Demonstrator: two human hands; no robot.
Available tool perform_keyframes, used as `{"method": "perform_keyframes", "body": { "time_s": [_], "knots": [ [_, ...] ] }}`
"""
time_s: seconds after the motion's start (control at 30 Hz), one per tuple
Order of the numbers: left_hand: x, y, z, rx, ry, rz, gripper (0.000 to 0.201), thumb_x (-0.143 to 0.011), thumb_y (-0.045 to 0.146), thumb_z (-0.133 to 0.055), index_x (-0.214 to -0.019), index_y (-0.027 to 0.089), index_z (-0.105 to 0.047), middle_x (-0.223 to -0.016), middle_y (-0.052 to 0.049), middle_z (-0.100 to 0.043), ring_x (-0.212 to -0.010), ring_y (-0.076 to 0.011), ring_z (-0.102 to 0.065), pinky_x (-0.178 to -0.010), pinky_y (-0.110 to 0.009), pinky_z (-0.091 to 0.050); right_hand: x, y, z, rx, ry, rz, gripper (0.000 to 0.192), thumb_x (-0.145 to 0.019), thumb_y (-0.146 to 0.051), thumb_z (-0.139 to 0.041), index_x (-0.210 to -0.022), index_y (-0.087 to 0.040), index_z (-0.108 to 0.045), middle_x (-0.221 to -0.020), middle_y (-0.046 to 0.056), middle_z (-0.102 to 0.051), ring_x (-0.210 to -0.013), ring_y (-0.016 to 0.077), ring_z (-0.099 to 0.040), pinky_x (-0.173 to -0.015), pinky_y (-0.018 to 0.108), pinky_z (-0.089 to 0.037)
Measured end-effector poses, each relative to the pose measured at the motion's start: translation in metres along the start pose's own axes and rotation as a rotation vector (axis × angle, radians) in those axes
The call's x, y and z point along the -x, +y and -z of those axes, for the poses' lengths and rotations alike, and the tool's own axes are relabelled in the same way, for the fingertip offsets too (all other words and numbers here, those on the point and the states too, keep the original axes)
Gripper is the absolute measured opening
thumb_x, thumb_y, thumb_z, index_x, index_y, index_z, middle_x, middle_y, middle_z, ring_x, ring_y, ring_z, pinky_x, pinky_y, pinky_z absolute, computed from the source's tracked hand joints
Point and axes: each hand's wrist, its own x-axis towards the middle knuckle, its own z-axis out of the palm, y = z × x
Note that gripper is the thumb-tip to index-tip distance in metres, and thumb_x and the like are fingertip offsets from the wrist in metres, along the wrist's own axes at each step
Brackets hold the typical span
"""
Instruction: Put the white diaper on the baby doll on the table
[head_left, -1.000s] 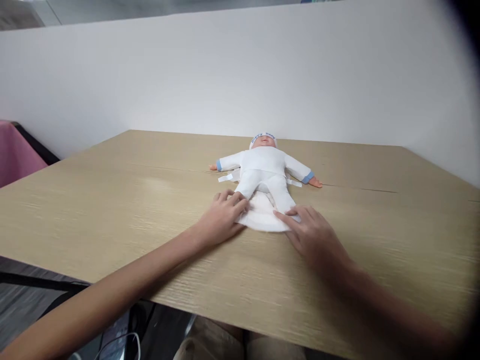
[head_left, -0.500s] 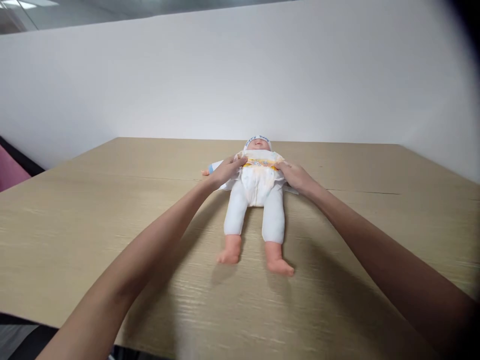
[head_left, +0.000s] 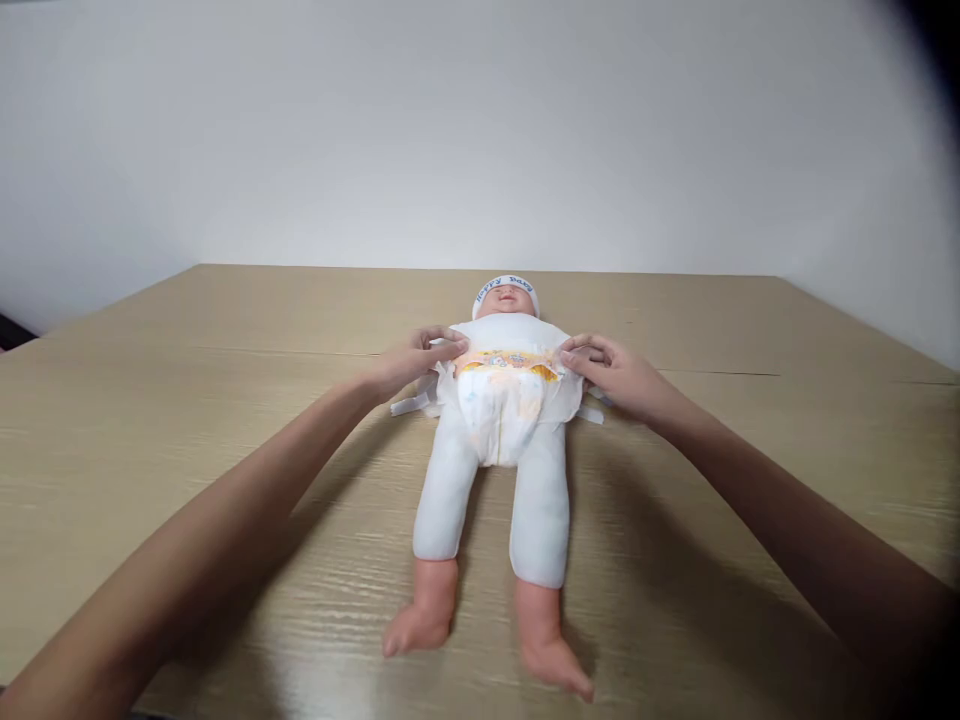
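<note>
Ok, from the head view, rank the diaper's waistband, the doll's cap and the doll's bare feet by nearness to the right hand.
1. diaper's waistband, touching the right hand at its fingers.
2. doll's cap, farther up the table, to the left.
3. doll's bare feet, at the table's near edge.

One doll [head_left: 501,440], one diaper [head_left: 504,400], one table [head_left: 225,400], two hands.

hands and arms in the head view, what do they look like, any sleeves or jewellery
Both arms are bare from the bottom edge of the frame up to the wrists: no sleeves, gloves or watch show. The left hand and right hand show no rings or bracelets, and the fingernails look short and plain. Slight motion blur hides finer detail.
</note>
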Motion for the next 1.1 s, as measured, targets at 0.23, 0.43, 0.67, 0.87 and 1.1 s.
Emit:
{"method": "perform_keyframes", "body": {
  "time_s": [0.23, 0.43, 0.67, 0.87, 1.1],
  "knots": [
    [0.012, 0.041, -0.027, -0.431, 0.278, -0.346, 0.034, -0.106, 0.052, -0.066, -0.122, 0.023, -0.073, -0.136, -0.009, -0.077, -0.123, -0.0282, -0.069, -0.11, -0.044, -0.054, 0.053, 0.03, 0.003, 0.585, 0.209, 0.087, 0.029, -0.102, -0.054, -0.064, -0.097, -0.026, -0.068, -0.089, 0.005, -0.077, -0.075, 0.0238, -0.067, -0.068, 0.035, -0.041],
    [0.012, 0.062, -0.098, -0.838, 0.063, -0.595, 0.036, -0.108, 0.056, -0.067, -0.121, 0.024, -0.078, -0.132, -0.011, -0.075, -0.137, -0.0352, -0.06, -0.12, -0.052, -0.046, 0.065, 0.041, -0.001, 0.592, 0.195, -0.084, 0.031, -0.092, -0.055, -0.073, -0.088, -0.027, -0.06, -0.084, 0.004, -0.07, -0.073, 0.0248, -0.061, -0.068, 0.034, -0.032],
    [0.005, 0.053, -0.115, -0.986, 0.119, -0.458, 0.044, -0.094, 0.063, -0.081, -0.123, 0.029, -0.082, -0.144, -0.008, -0.069, -0.14, -0.0417, -0.051, -0.121, -0.056, -0.042, 0.058, 0.041, 0.006, 0.388, 0.125, -0.174, 0.039, -0.082, -0.06, -0.081, -0.069, -0.027, -0.062, -0.068, 0.001, -0.064, -0.068, 0.0232, -0.056, -0.065, 0.034, -0.032],
    [0.007, 0.055, -0.116, -0.998, 0.129, -0.428, 0.048, -0.092, 0.062, -0.081, -0.127, 0.029, -0.081, -0.146, -0.009, -0.068, -0.142, -0.0419, -0.049, -0.12, -0.054, -0.041, 0.049, 0.026, 0.015, 0.033, 0.032, -0.201, 0.056, -0.076, -0.08, -0.076, -0.074, -0.026, -0.059, -0.065, -0.003, -0.052, -0.057, 0.0153, -0.043, -0.054, 0.031, -0.031],
    [0.003, 0.051, -0.118, -1.004, 0.147, -0.438, 0.049, -0.087, 0.057, -0.085, -0.126, 0.028, -0.079, -0.145, -0.007, -0.069, -0.137, -0.0405, -0.052, -0.115, -0.053, -0.044, 0.01, -0.015, -0.011, -0.149, -0.074, -0.163, 0.05, -0.075, -0.067, -0.084, -0.072, -0.025, -0.057, -0.066, -0.003, -0.055, -0.059, 0.0126, -0.044, -0.055, 0.028, -0.036]
  ]
}}
